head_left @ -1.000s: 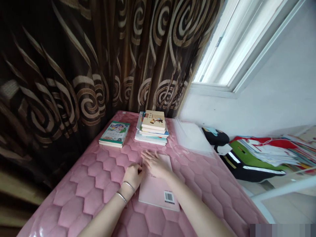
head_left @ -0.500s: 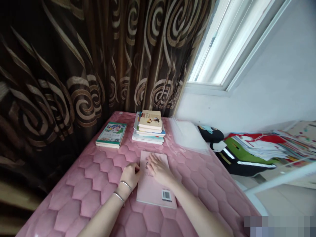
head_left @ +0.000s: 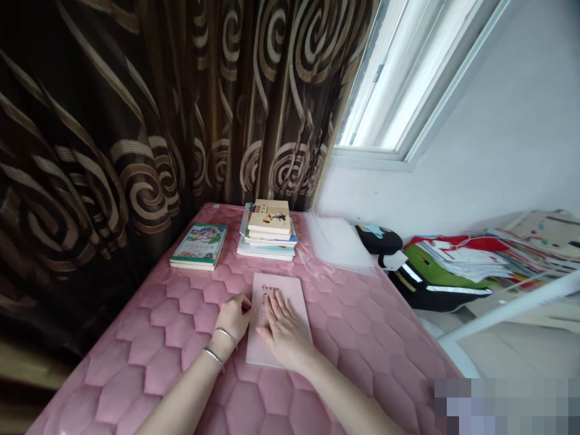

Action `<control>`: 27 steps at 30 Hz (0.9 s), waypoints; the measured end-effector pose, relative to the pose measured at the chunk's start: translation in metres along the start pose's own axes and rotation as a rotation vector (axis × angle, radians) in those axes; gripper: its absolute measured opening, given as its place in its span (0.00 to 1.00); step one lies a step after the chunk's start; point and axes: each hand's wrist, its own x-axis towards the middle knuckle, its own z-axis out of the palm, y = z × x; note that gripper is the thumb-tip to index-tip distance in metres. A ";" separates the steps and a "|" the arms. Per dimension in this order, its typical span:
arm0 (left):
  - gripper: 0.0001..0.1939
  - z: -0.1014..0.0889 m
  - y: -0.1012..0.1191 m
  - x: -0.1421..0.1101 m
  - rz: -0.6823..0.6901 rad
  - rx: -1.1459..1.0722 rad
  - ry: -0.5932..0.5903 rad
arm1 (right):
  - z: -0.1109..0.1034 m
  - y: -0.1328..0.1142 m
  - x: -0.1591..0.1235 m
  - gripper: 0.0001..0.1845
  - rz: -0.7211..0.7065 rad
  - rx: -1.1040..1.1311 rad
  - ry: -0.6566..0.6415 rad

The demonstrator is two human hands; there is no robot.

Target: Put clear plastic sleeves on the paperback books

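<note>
Pink book (head_left: 263, 351) lies under the spread right hand (head_left: 285, 329), left hand (head_left: 233, 315) curled beside its left edge, mattress (head_left: 357, 332) extending rightward.

Left forearm (head_left: 181, 388): extended forward from lower left, angled inward. Left hand (head_left: 232, 319): fingers curled inward, back of hand turned up; fingertips partly hidden. Right forearm (head_left: 347, 389): extended from lower right, angled inward. Right hand (head_left: 286, 332): palm turned down, fingers straightened and slightly parted, thumb spread toward left hand. Hands held side by side, slightly apart.
</note>
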 end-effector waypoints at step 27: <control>0.01 -0.006 0.002 0.004 -0.038 0.004 -0.045 | -0.017 -0.027 -0.046 0.40 -0.091 0.195 -0.193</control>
